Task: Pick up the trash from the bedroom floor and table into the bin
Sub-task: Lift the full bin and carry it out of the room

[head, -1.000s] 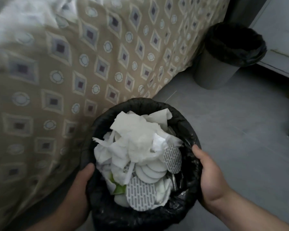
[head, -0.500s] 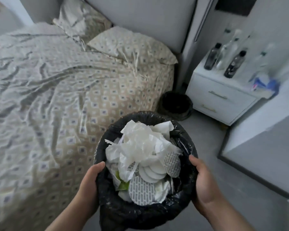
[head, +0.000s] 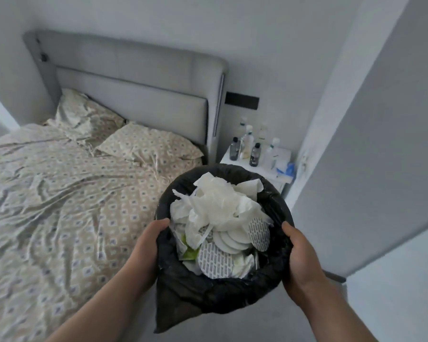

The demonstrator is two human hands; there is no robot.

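A round bin (head: 220, 290) lined with a black bag is held up in front of me, beside the bed. It is heaped with trash (head: 220, 213): crumpled white paper, round white discs, grey-patterned discs and a green scrap. My left hand (head: 147, 245) grips the bin's left rim and side. On the opposite rim, my right hand (head: 300, 255) holds the bin.
A bed (head: 67, 193) with a patterned cover and two pillows fills the left. A white bedside table (head: 279, 175) behind the bin carries several bottles (head: 247, 144). A grey wall or door panel (head: 371, 169) stands close on the right. Grey floor shows below.
The bin has risen with both hands from near the floor to about bed height. My view has tilted up, and the second bin by the bedside table is now hidden.
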